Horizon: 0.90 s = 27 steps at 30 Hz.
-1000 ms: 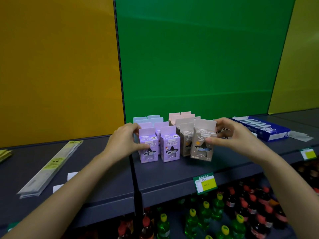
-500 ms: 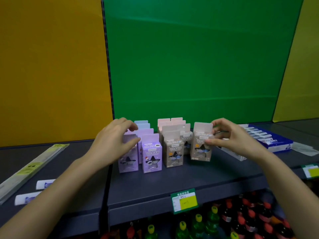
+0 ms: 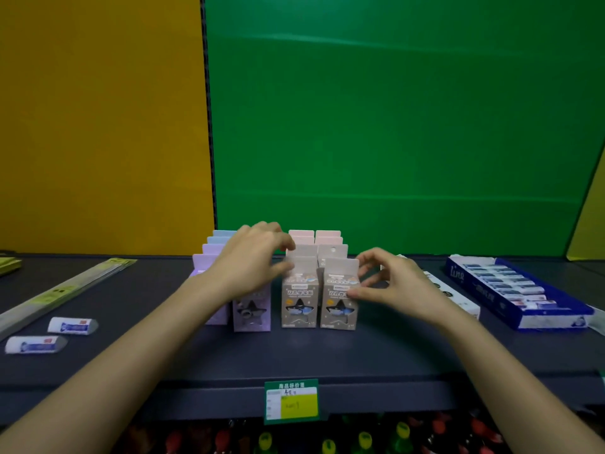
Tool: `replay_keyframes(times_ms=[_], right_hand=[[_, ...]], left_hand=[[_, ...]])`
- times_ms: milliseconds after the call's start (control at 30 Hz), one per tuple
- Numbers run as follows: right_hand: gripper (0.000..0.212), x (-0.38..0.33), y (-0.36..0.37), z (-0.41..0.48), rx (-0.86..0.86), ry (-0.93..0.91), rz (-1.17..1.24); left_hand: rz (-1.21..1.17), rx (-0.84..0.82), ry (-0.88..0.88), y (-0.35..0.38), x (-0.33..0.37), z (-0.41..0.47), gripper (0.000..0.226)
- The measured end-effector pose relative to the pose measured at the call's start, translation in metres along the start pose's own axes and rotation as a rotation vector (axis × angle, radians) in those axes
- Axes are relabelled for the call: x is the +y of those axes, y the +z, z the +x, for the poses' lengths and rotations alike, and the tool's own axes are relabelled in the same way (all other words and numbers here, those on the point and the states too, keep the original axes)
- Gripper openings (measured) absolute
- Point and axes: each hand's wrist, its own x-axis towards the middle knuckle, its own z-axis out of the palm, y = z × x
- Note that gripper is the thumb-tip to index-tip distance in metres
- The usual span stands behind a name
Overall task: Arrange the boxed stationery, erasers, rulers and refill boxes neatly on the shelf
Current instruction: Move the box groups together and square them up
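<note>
Boxes [image 3: 339,298] of stationery stand in a tight block at the middle of the shelf [image 3: 294,358], purple and blue ones to the left, grey and pink ones to the right, in rows running front to back. The left hand [image 3: 252,260] lies over the purple boxes [image 3: 251,311], its fingers [image 3: 284,245] curled onto the tab of a grey box [image 3: 299,298] in the middle row; whether they pinch it or only press it cannot be told. The right hand [image 3: 391,283] is at the right front grey box, thumb touching its side face, the other fingers spread and loosely bent above it, not closed on anything.

The step in hand looks like squaring up this block: the two front grey boxes stand side by side and nearly level. The next move probably calls for a light push from both sides, closing the gap between grey and purple rows and lining up the fronts, without tipping the tall light boxes.

Still loose are two erasers [image 3: 72,325] and the rulers [image 3: 62,290] at the left; a blue tray [image 3: 523,322] and a white box [image 3: 458,298] lie at the right.
</note>
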Motion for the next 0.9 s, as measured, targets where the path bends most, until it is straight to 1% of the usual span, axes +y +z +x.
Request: replay_keyframes(times_ms=[67, 100, 167, 233, 300, 567, 667, 733, 833, 900], right_hand=[[0.043, 0.000, -0.001, 0.002, -0.006, -0.006, -0.021], [0.043, 0.000, -0.002, 0.003, -0.007, -0.009, -0.024], [0.043, 0.000, -0.002, 0.004, -0.006, -0.014, -0.031], [0.043, -0.001, -0.001, 0.005, -0.003, -0.014, -0.033], [0.042, -0.001, 0.000, 0.005, 0.003, -0.012, -0.026], [0.044, 0.001, 0.000, 0.007, 0.012, 0.008, -0.025], [0.044, 0.002, 0.000, 0.007, 0.010, 0.004, -0.066], [0.046, 0.001, -0.001, 0.008, 0.015, -0.020, -0.141], [0.053, -0.005, -0.005, 0.007, 0.081, -0.068, -0.277], [0.049, -0.014, -0.008, 0.007, 0.168, -0.109, -0.295]], left_hand=[[0.023, -0.045, -0.017, 0.000, -0.002, 0.004, 0.042], [0.025, -0.068, -0.017, 0.000, -0.003, 0.006, 0.041], [0.002, -0.086, -0.007, 0.000, -0.005, 0.009, 0.031], [-0.047, -0.066, -0.016, 0.001, -0.006, 0.012, 0.020], [-0.081, -0.045, -0.026, 0.001, -0.006, 0.014, 0.015], [-0.093, 0.001, -0.052, 0.008, -0.003, 0.017, 0.014], [-0.095, 0.003, -0.064, 0.009, -0.001, 0.017, 0.015], [-0.100, -0.002, -0.061, 0.007, -0.002, 0.017, 0.016], [-0.140, 0.035, -0.063, -0.004, -0.009, 0.012, 0.024], [-0.177, 0.089, -0.083, -0.017, -0.020, 0.005, 0.025]])
